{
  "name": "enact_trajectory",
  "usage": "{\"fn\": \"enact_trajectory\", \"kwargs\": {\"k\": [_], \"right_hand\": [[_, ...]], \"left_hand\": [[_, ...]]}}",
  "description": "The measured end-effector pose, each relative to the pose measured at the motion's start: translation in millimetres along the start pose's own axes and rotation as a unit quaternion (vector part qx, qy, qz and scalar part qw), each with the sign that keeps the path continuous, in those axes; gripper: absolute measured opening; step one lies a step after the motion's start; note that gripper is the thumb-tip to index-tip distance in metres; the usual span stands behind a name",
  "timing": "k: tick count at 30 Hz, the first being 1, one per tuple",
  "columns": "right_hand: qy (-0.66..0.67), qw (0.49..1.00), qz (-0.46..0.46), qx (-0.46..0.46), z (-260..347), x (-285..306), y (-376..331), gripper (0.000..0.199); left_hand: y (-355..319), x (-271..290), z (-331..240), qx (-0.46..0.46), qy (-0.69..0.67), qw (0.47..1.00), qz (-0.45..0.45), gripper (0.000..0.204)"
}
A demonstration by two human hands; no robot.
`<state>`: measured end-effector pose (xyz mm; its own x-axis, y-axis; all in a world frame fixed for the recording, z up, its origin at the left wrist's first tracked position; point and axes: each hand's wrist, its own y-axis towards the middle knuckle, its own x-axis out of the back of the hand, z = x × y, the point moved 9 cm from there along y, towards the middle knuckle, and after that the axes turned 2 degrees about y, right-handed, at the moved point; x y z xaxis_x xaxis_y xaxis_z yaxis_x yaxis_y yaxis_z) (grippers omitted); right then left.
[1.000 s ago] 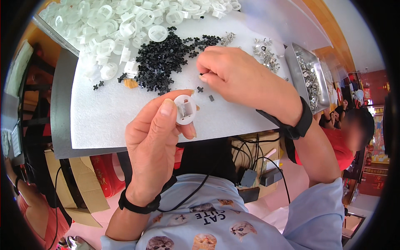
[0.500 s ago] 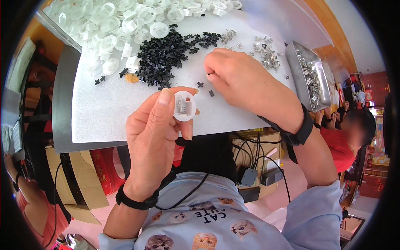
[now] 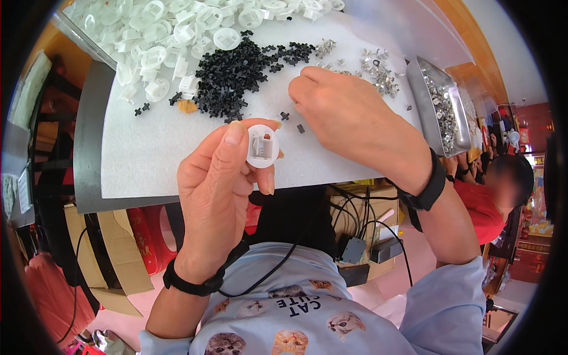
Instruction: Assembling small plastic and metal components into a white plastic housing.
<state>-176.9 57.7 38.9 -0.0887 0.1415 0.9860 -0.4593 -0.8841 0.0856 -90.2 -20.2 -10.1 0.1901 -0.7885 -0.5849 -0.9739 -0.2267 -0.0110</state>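
A round white plastic housing (image 3: 262, 147) with a rectangular recess is pinched between the thumb and fingers of my left hand (image 3: 218, 168), above the near edge of the white foam sheet (image 3: 148, 160). My right hand (image 3: 346, 109) is over the sheet, closed, knuckles up, just short of the scattered small metal pieces (image 3: 380, 71). Its fingertips are tucked out of sight, so anything in them is hidden. Between my hands lie a single black cross-shaped piece (image 3: 284, 116) and a small dark rectangular piece (image 3: 300, 128).
A heap of black cross-shaped pieces (image 3: 228, 77) lies beyond my left hand, with many white housings (image 3: 171, 29) piled behind. A metal tray (image 3: 460, 127) of small metal parts stands at the right. A person in red (image 3: 482, 210) sits farther right.
My right hand has shifted slightly, and its fingertips have turned from view. The housing in my left hand is a touch higher in the picture.
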Motion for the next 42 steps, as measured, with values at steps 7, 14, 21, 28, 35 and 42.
{"fn": "enact_trajectory", "kwargs": {"k": [7,14,21,28,35,42], "right_hand": [[0.245,0.966,0.005,-0.087,-20,9,2,0.007],[0.627,0.758,0.016,-0.181,-13,-8,-13,0.012],[0.648,0.759,-0.016,-0.063,19,4,-4,0.01],[0.645,0.763,-0.035,-0.03,25,2,-1,0.007],[0.585,0.809,-0.057,0.01,33,8,4,0.004],[0.37,0.913,-0.133,0.109,44,33,1,0.005]], "left_hand": [[0,1,1,0.015,0.004,1.0,-0.018,0.043],[-1,0,2,0.049,-0.002,0.998,-0.036,0.041],[-2,2,3,0.079,-0.035,0.995,-0.051,0.042],[-1,3,7,0.112,-0.052,0.991,-0.057,0.044],[-1,3,4,0.119,-0.035,0.99,-0.061,0.046],[-1,7,6,0.115,-0.037,0.989,-0.084,0.047]]}}
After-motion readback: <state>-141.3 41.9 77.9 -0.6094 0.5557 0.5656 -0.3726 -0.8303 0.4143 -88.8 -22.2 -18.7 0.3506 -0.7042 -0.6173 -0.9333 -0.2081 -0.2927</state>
